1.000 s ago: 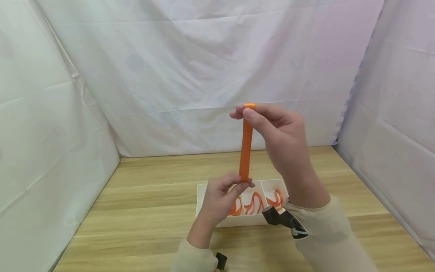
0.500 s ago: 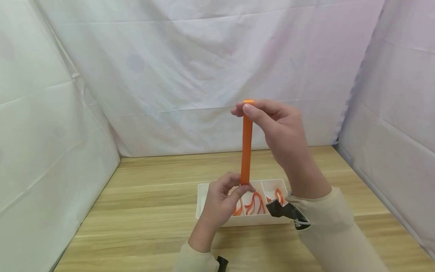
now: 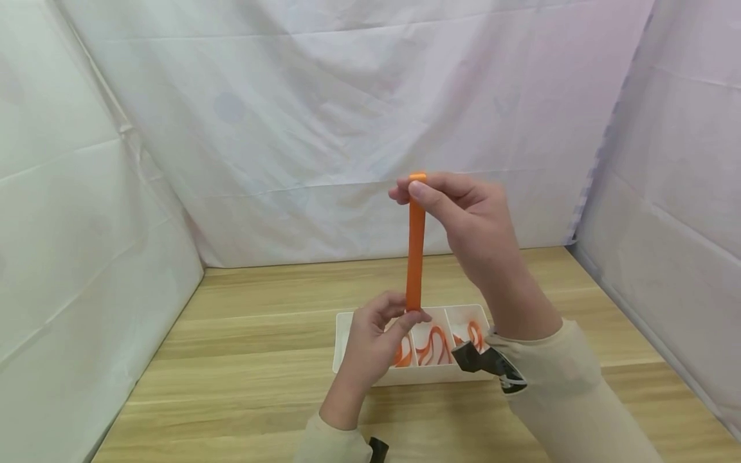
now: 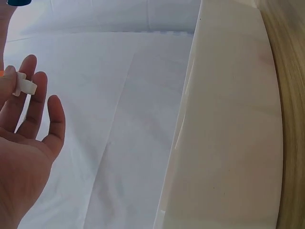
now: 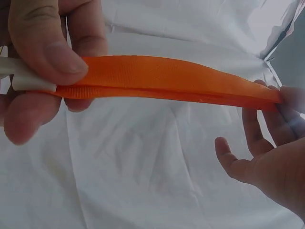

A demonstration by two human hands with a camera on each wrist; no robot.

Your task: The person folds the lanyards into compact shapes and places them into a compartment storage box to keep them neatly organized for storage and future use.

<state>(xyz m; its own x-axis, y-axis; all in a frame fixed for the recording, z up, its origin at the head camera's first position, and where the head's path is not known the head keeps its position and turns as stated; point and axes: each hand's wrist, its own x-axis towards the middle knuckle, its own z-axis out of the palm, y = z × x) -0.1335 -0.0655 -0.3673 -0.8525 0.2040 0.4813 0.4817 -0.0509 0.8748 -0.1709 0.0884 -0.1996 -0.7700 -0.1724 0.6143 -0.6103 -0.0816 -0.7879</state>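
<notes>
A flat orange ribbon strap (image 3: 415,251) stands almost upright between the two hands, doubled over in a loop. The right hand (image 3: 477,218) pinches its top end between thumb and fingers, and the fold lies over the forefinger. Below, the left hand (image 3: 373,337) pinches the lower end. In the left wrist view a small white plastic piece (image 4: 26,87) pokes out from the left thumb and fingers. The right wrist view shows the strap (image 5: 162,78) stretched between both hands, its two layers lying together and the white piece partly hidden by the left thumb.
A white divided box (image 3: 425,376) stands on the wooden table (image 3: 243,373) beneath the hands. Several orange straps (image 3: 433,344) lie in its compartments; the left hand hides part of it. White cloth (image 3: 324,128) encloses the back and sides.
Both hands and the strap first rise or spread slightly, then shift a little to the left. Each hand keeps its pinch on the strap. The box stays in place.
</notes>
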